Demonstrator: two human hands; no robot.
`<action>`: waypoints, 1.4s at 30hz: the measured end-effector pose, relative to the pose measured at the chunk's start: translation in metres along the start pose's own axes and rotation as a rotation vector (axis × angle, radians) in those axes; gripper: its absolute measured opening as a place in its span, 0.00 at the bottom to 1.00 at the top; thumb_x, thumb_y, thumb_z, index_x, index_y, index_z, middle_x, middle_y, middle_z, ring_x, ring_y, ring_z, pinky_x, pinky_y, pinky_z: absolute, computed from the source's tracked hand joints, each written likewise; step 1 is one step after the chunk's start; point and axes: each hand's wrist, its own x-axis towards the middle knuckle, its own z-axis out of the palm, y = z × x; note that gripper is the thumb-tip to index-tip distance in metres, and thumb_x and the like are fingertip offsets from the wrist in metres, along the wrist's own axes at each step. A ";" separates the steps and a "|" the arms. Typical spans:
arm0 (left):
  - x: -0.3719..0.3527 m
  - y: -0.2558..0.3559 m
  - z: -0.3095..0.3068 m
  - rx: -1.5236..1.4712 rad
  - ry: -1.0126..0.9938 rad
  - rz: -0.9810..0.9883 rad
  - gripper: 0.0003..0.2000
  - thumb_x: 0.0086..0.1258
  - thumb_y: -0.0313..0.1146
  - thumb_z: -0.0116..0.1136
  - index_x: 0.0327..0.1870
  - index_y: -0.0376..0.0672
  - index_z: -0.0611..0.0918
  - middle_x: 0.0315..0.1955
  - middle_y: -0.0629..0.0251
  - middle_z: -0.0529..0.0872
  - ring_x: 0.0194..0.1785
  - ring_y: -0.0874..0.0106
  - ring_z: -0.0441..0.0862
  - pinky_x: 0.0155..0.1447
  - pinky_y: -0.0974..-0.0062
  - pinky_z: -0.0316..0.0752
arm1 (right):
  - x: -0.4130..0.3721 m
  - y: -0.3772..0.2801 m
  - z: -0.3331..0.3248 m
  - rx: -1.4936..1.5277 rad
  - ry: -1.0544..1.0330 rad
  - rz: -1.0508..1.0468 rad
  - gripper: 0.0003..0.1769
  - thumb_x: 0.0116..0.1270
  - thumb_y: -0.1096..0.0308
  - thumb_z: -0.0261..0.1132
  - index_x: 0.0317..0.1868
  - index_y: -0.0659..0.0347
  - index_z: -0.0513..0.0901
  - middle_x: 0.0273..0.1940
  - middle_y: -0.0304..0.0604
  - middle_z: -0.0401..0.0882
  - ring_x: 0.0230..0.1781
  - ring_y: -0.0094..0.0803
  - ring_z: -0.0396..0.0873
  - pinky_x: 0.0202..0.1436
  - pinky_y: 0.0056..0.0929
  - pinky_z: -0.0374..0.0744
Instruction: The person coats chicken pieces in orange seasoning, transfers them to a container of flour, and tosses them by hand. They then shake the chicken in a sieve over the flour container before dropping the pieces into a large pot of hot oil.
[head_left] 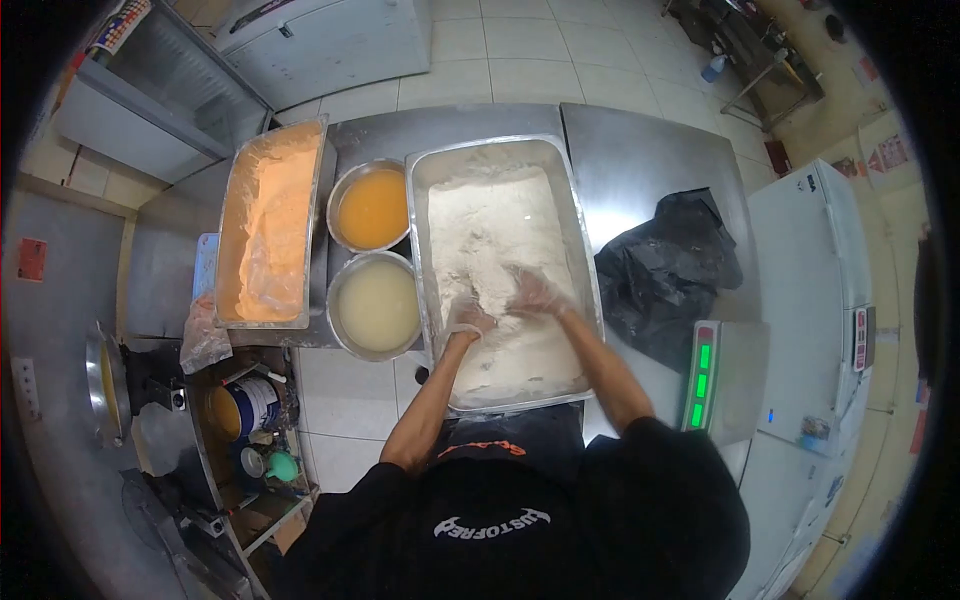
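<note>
- White flour [490,220] is heaped in a steel tray [418,230], and both hands are pressed into it in the tray's nearer half.
- Most of the flour is piled beyond the fingertips, away from the body; a smaller patch is seen between the wrists and the near rim.
- The tray's long axis is laid straight away from the person, roughly in line with the forearms.
- The left hand [468,320] is set closer to the body and to the tray's left wall; the right hand [535,295] is placed just beside it, slightly farther in.
- Fingers seem curled into the flour, perhaps under thin gloves; whether anything is clenched cannot be told through the blur.
- A bowl of pale liquid [377,305] is seen just left of the left hand, outside the wall.
</note>
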 end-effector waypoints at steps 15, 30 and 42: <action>0.012 -0.028 0.006 0.513 0.488 0.346 0.39 0.49 0.45 0.60 0.62 0.34 0.62 0.50 0.48 0.75 0.53 0.55 0.73 0.58 0.63 0.66 | 0.031 -0.040 -0.031 -0.075 -0.611 -0.076 0.55 0.39 0.38 0.70 0.62 0.64 0.59 0.60 0.58 0.60 0.62 0.48 0.59 0.66 0.37 0.58; -0.069 0.016 0.044 -0.301 -0.222 -0.200 0.61 0.37 0.56 0.66 0.65 0.25 0.43 0.62 0.39 0.58 0.66 0.53 0.57 0.69 0.61 0.48 | -0.104 -0.019 0.078 -0.310 -0.234 0.525 0.41 0.48 0.47 0.64 0.57 0.69 0.66 0.48 0.62 0.72 0.51 0.49 0.71 0.65 0.39 0.56; -0.040 -0.024 0.027 -0.047 -0.027 -0.124 0.32 0.64 0.53 0.42 0.64 0.39 0.61 0.56 0.48 0.71 0.59 0.55 0.68 0.62 0.69 0.62 | -0.079 -0.020 -0.015 0.106 -0.234 0.579 0.30 0.67 0.49 0.42 0.61 0.63 0.63 0.56 0.48 0.65 0.55 0.39 0.63 0.60 0.32 0.59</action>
